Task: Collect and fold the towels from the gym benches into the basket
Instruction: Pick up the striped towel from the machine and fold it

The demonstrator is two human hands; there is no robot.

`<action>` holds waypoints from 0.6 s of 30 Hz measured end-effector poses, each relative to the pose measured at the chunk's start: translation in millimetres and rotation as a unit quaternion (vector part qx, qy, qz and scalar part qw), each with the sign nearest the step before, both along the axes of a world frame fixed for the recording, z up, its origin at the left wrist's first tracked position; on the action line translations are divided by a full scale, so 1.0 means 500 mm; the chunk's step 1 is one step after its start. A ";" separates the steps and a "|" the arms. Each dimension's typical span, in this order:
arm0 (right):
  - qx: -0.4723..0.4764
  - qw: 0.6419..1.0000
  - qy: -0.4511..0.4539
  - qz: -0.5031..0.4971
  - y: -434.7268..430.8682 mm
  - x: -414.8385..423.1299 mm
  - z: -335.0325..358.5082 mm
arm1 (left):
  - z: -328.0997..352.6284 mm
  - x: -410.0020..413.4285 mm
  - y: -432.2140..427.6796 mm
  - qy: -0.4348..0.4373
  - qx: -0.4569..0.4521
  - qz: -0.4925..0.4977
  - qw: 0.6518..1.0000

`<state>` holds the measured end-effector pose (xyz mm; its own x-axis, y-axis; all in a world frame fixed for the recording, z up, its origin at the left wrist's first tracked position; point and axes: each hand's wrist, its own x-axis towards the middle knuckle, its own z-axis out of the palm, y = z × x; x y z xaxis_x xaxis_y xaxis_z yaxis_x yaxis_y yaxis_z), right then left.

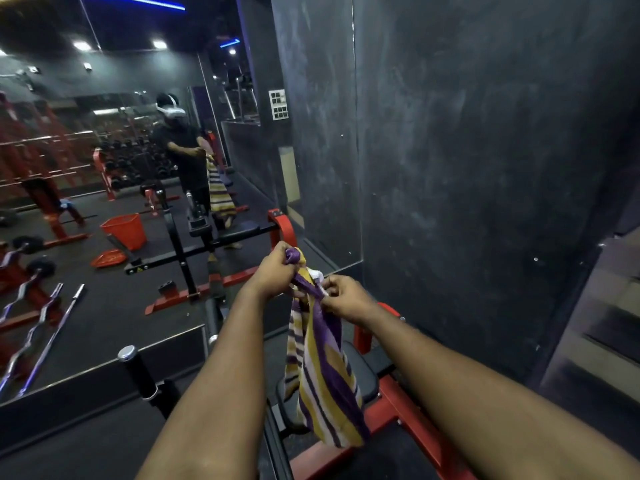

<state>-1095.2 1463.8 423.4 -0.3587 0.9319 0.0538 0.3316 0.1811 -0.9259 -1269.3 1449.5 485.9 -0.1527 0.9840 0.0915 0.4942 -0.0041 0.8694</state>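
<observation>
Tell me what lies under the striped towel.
A black bench pad on a red frame. The left hand and right hand hold the striped towel up; it hides part of the pad.

The towel [322, 375] is striped purple, mustard yellow and white, with fat and skinny stripes mixed together. The bench [394, 410] has a bright red frame with black padding. Over in the mirror the basket [124, 230] looks orange-red. The wall [467, 133] is charcoal with smudgy paler grey streaks. The ceiling light strip [149, 1] is electric blue, and the barbells [48, 334] are shiny chrome silver.
</observation>
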 end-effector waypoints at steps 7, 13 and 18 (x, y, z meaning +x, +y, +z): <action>0.116 0.975 -0.059 -0.181 0.052 0.091 0.041 | -0.032 -0.048 -0.012 0.081 0.018 0.144 0.986; 0.061 0.989 -0.047 -0.129 0.075 0.108 0.060 | -0.040 -0.036 0.004 0.073 0.045 0.115 0.990; 0.021 0.999 -0.020 -0.027 0.058 0.088 0.058 | -0.023 0.023 0.009 0.042 0.061 0.057 0.996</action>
<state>-1051.2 1492.6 452.6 -0.3107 0.9473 0.0787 0.3791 0.1994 -0.9036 -1257.6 1454.2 474.2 -0.2500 0.9416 0.2255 0.5680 -0.0460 0.8217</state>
